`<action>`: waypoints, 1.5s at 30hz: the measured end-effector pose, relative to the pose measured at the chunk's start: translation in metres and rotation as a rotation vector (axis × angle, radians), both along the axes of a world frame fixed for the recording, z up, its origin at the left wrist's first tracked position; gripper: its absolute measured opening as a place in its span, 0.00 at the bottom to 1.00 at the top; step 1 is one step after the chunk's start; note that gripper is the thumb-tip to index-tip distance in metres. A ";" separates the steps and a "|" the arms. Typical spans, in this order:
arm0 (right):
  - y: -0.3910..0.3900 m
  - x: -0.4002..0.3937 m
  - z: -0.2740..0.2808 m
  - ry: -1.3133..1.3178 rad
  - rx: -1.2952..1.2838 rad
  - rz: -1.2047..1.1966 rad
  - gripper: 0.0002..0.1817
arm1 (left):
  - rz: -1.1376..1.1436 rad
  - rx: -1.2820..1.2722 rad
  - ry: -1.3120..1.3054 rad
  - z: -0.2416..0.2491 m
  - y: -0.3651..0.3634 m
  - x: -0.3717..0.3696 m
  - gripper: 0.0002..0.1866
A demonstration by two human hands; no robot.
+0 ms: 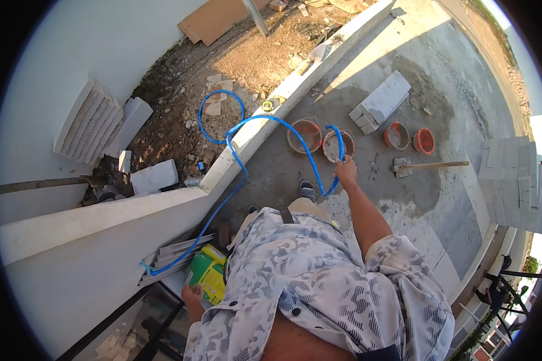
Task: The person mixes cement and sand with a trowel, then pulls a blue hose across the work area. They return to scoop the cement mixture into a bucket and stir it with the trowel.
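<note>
My right hand (346, 172) is closed around a blue hose (312, 157) near its free end, which curves up above the fist. From there the hose drops in a loop, passes over the low wall and coils on the dirt behind it. Another stretch runs down to the lower left. A round bucket (326, 153) with an orange rim stands just beyond my right hand, and a similar bucket (291, 144) is left of it. My left hand (193, 296) hangs low beside a green and yellow bag (209, 271); its small, partly hidden fingers do not show whether they grip anything.
A low wall (223, 171) with a yellow tape measure (267, 106) and a trowel (317, 53) on top borders the left. Pale blocks (382, 99), an orange bucket (424, 141) and a wooden-handled hoe (433, 164) are on the concrete. Stacked blocks (509, 177) stand right.
</note>
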State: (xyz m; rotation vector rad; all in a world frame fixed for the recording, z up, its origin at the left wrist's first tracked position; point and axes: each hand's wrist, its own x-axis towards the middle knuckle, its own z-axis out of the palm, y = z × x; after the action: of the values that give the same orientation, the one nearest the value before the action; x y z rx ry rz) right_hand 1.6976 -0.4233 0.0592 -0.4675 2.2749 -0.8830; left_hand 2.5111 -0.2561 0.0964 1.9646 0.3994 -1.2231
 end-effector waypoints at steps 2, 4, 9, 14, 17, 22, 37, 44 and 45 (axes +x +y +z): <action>0.000 0.015 -0.006 0.016 -0.008 -0.014 0.12 | 0.154 -0.084 -0.026 0.005 0.005 0.037 0.22; -0.003 0.032 0.001 -0.002 -0.041 -0.040 0.12 | 0.317 -0.158 -0.092 0.019 -0.001 0.070 0.27; -0.009 0.056 0.003 0.048 -0.064 -0.077 0.12 | 0.334 -0.172 -0.226 0.034 -0.039 0.143 0.30; -0.016 0.071 0.008 -0.031 -0.074 -0.093 0.13 | 0.152 -0.080 -0.283 0.045 -0.082 0.185 0.29; -0.018 0.083 0.011 -0.059 -0.077 -0.089 0.13 | 0.092 -0.110 -0.268 0.046 -0.105 0.190 0.29; -0.029 0.095 0.021 -0.070 -0.074 -0.115 0.14 | -0.015 -0.121 -0.230 0.049 -0.130 0.179 0.28; -0.024 0.116 0.048 0.005 -0.098 -0.172 0.13 | 0.471 -0.322 0.107 -0.005 -0.122 0.163 0.25; -0.014 0.120 0.065 -0.025 -0.082 -0.140 0.13 | 0.611 -0.443 0.193 -0.048 -0.118 0.192 0.24; -0.013 0.123 0.068 -0.017 -0.077 -0.140 0.13 | 0.666 -0.446 0.203 -0.056 -0.120 0.198 0.24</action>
State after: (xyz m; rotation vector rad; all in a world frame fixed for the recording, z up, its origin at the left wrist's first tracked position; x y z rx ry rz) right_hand 1.8202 -0.4367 0.1269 -0.3362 2.2857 -1.0426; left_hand 2.7089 -0.3759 0.0400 1.1870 0.7405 -0.9614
